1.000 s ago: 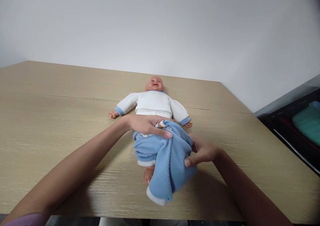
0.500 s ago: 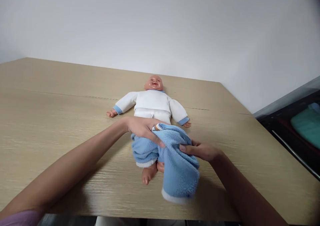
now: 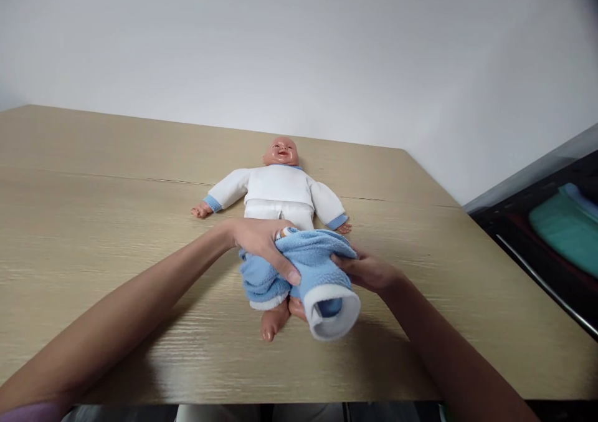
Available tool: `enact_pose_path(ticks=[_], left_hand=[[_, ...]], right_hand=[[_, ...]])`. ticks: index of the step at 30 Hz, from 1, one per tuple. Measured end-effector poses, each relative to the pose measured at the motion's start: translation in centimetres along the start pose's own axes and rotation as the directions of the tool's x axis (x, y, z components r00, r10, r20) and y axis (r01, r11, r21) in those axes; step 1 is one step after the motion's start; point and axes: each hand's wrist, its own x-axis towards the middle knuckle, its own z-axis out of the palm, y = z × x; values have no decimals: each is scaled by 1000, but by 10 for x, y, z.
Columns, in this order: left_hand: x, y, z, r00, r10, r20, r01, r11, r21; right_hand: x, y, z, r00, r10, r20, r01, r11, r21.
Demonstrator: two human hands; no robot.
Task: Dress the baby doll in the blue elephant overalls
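Observation:
A baby doll point(image 3: 279, 185) lies on its back, head away from me, in a white top with blue cuffs. Fuzzy blue pants point(image 3: 312, 257) with white hems cover part of its legs. One pant leg is around the doll's leg at left, with a bare foot point(image 3: 275, 322) sticking out. The other leg's cuff gapes toward me as a round opening; the other foot is partly hidden beside it. My left hand point(image 3: 264, 241) grips the pants near the waistband, thumb on top. My right hand point(image 3: 369, 269) pinches the fabric from the right side, its fingers partly hidden.
The doll rests on a wooden table point(image 3: 116, 210) with a seam across it, its front edge close to me. A pale wall point(image 3: 233, 54) rises behind. At right stands a dark bin or rack point(image 3: 527, 266) with teal fabric point(image 3: 565, 225) inside.
The loose pant leg, which hung down toward me, has been drawn up and shortened, so its white cuff now faces me as an opening. Both hands keep hold of the pants.

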Motion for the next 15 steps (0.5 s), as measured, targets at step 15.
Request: enact_pose_path(ticks=[15], left_hand=[[-7, -16, -6, 978, 69, -196, -45, 991, 125]], right_hand=[[1, -14, 8, 992, -97, 79, 96, 995, 15]])
